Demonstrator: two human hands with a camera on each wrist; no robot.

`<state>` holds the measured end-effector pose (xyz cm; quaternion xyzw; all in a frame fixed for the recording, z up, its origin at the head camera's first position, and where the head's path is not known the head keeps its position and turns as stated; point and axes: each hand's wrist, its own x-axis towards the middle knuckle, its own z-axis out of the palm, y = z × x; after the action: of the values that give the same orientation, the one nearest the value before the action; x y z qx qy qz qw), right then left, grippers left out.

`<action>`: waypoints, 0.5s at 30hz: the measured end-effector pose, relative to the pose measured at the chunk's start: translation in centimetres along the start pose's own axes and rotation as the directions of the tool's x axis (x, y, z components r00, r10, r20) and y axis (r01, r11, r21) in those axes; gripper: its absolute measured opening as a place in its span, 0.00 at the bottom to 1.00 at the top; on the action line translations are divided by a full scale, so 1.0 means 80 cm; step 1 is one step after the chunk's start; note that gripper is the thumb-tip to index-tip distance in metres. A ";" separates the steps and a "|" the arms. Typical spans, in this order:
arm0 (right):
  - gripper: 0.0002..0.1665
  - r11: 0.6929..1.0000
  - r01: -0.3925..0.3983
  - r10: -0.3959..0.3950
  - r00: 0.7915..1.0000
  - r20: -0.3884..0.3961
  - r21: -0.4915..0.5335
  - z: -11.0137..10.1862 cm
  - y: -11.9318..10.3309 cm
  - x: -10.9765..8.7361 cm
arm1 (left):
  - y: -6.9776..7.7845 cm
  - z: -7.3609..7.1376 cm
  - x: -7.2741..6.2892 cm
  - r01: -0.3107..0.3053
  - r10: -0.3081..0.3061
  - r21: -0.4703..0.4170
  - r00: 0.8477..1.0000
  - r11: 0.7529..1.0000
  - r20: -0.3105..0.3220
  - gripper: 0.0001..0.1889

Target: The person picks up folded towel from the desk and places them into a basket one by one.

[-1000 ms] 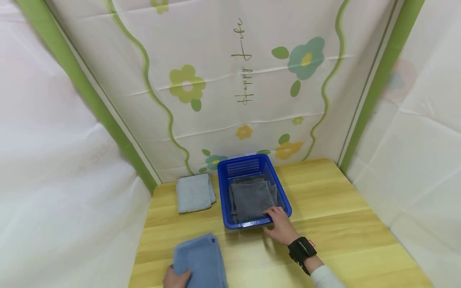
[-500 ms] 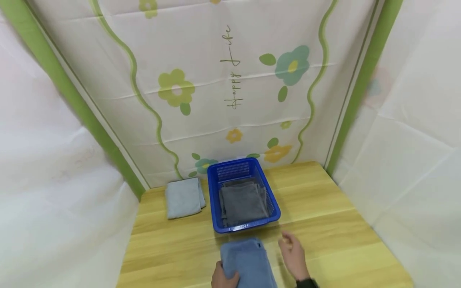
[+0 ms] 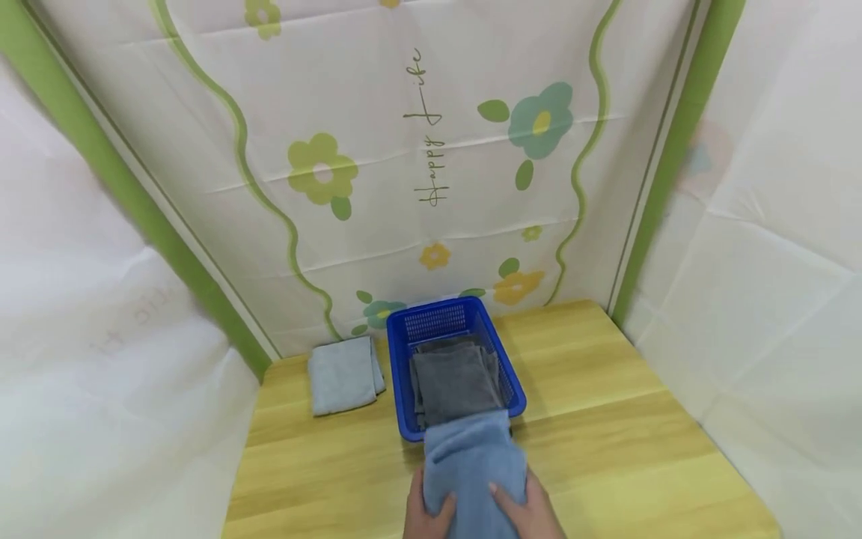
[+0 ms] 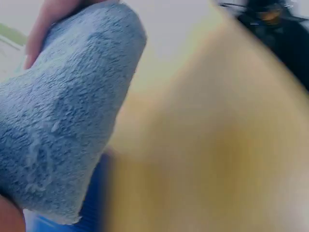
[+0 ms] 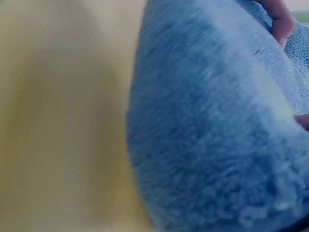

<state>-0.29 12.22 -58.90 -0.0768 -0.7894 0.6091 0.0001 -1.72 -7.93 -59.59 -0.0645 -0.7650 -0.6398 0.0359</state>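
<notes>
A: Where do you see the blue cloth (image 3: 474, 460)?

B: In both hands, in front of the person. The left hand (image 3: 424, 516) grips one long edge and the right hand (image 3: 536, 515) grips the other, each with the thumb on top. Its far end covers part of the near rim of the basket (image 3: 396, 374); whether it touches there or hangs above, I cannot tell.

A: And around it?

B: In the basket lie grey cloths (image 3: 454, 382), folded. Just beside the basket, on its left, a pale cloth (image 3: 343, 378) lies folded on the table (image 3: 606, 389).

A: Which step is this, in your opinion?

B: I would judge it is the handling of the blue cloth with two hands. The next move calls for an equal grip on both edges, so that the fold near the far end does not slip open.

A: Do the wrist views show something more?

B: Yes. The left one has a dark object (image 4: 277, 34) in the upper corner, which the head view does not show; it is too unclear to name. The right one shows the soft pile closely, but of the basket nothing.
</notes>
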 end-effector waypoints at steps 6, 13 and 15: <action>0.38 0.978 0.202 -0.200 0.979 -0.044 0.050 -0.016 -0.077 0.120 | 0.059 -0.011 0.137 -0.154 0.147 0.099 0.986 0.983 0.075 0.28; 0.41 0.912 0.208 -0.210 0.977 0.033 -0.353 0.004 -0.040 0.218 | 0.018 -0.001 0.214 0.012 -0.102 0.456 0.980 0.890 0.172 0.45; 0.41 0.872 0.240 -0.259 0.966 0.014 -0.426 0.006 -0.031 0.216 | 0.012 -0.008 0.210 0.001 -0.098 0.470 0.978 0.883 0.182 0.47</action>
<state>-17.70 13.20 -58.24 0.0144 -0.9057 0.4161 0.0793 -18.25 -7.52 -56.26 -0.0984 -0.8976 -0.4276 -0.0430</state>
